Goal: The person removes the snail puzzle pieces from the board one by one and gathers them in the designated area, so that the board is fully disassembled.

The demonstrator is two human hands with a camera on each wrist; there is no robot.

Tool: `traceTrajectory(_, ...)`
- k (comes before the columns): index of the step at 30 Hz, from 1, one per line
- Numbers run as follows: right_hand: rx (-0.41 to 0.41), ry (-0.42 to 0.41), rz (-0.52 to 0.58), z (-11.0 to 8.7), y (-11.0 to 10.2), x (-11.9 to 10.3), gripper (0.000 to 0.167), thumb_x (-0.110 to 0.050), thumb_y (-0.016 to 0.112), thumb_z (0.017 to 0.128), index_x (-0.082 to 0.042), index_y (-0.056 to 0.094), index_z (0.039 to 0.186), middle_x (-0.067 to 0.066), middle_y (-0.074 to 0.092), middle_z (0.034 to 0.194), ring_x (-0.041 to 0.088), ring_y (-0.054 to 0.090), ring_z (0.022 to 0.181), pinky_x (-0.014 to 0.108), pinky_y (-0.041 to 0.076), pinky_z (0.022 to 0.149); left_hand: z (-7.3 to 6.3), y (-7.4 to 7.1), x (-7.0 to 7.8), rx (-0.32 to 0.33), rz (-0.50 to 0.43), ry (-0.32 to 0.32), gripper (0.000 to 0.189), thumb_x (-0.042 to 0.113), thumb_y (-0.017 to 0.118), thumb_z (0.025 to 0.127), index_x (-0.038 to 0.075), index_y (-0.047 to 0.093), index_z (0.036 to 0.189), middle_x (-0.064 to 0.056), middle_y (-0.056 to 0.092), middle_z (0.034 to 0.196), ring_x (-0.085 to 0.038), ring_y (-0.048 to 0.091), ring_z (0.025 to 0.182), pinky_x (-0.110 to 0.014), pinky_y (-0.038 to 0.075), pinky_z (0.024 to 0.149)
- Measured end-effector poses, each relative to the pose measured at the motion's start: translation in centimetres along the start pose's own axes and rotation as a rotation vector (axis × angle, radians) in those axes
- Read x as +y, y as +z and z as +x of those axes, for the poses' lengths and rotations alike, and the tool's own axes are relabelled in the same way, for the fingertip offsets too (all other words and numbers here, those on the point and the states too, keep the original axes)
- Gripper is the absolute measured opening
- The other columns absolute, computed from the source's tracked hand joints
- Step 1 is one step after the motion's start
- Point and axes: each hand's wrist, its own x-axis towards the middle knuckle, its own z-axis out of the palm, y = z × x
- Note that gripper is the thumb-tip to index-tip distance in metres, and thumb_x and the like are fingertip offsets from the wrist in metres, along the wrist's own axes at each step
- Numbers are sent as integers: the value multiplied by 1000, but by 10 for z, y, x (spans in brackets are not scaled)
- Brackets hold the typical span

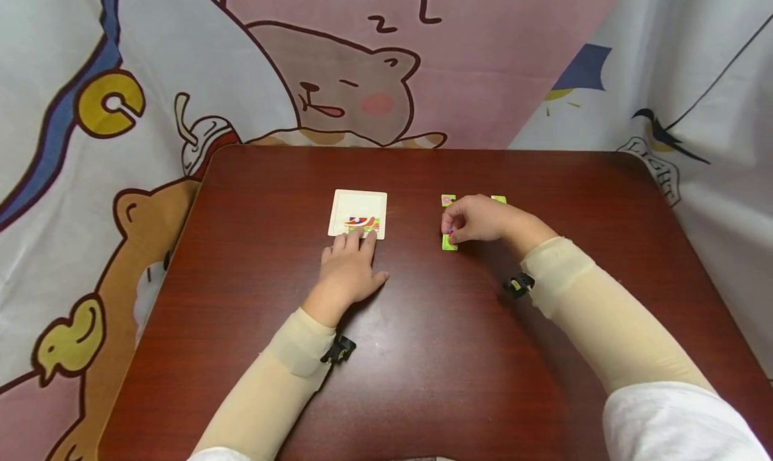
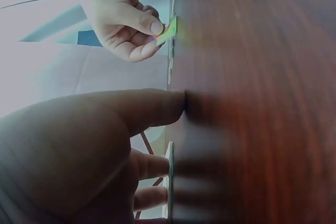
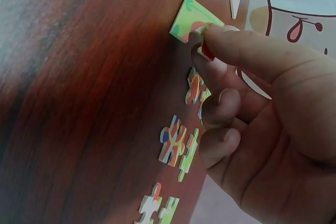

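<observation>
In the head view a cream square puzzle board (image 1: 356, 203) lies on the table, with some colourful pieces (image 1: 370, 225) fitted along its lower right. My left hand (image 1: 349, 271) rests its fingertips on the board's near edge, fingers extended and thumb out to the side. To the right of the board, my right hand (image 1: 483, 218) pinches a green jigsaw piece (image 3: 194, 17) between thumb and finger. In the right wrist view this piece is tilted, with red along its cut side. Below it lie several loose jigsaw pieces (image 3: 175, 142), partly hidden by my curled fingers.
The dark reddish-brown wooden table (image 1: 423, 340) spreads around both hands. Behind it hangs a cloth (image 1: 471, 78) printed with cartoon bears. A pale object (image 1: 423, 458) just shows at the bottom edge of the head view.
</observation>
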Motion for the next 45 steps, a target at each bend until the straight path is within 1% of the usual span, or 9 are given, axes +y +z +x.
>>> traceTrajectory(4,14,-21,-46,-3,0,-1,15,2,82,84,-11,77,91,-5,67,78,14,59,77,35,48,73,-1,0,-1,10,-12,-1,89,57,68,100,17,30,170,-14,28,169,-37,28,150,-57,37,112)
traceTrajectory(14,21,-13,-91,-9,1,-4,16,3,81,85,-9,78,97,-3,70,82,14,63,80,36,51,77,-2,1,2,18,-14,-1,88,55,67,100,14,31,169,-15,30,167,-38,30,148,-57,37,111)
traceTrajectory(23,15,-20,-117,-8,3,-6,17,3,79,86,-8,77,98,-3,70,83,14,64,80,37,51,78,0,2,1,66,-28,1,89,57,73,96,13,38,165,-15,39,157,-40,36,141,-57,38,106)
traceTrajectory(26,13,-21,-125,-7,4,-6,16,3,79,87,-8,77,97,-3,71,83,14,64,81,37,51,79,1,2,1,72,-22,-3,91,58,73,96,14,36,166,-14,40,158,-39,36,141,-58,38,106)
traceTrajectory(30,14,-22,-135,-7,4,-5,15,2,80,87,-10,77,97,-4,69,81,13,63,79,37,51,78,3,3,2,62,1,-12,93,61,70,97,18,30,170,-13,39,161,-38,35,141,-58,37,106)
traceTrajectory(35,18,-24,-152,-3,3,-4,16,2,78,86,-11,76,94,-5,65,75,12,59,74,36,49,74,5,2,3,48,25,-23,93,63,65,99,19,26,171,-14,38,159,-39,35,139,-58,37,105)
traceTrajectory(39,40,-9,-159,2,4,-6,12,-2,79,89,-13,75,94,-5,66,77,13,60,74,37,49,75,6,2,4,52,33,-30,93,64,65,99,20,27,171,-14,39,158,-38,35,138,-57,38,105)
traceTrajectory(42,67,4,-160,10,4,-16,8,-9,80,93,-14,75,95,-4,68,81,15,61,76,38,51,74,6,3,3,50,28,-31,93,64,65,98,20,28,171,-15,39,158,-38,35,138,-56,39,105)
traceTrajectory(45,94,-20,-161,30,4,-34,6,-14,81,94,-16,76,94,-3,69,82,17,63,77,40,52,75,6,2,3,57,22,-32,93,64,67,97,20,30,171,-16,39,157,-38,36,137,-55,40,104)
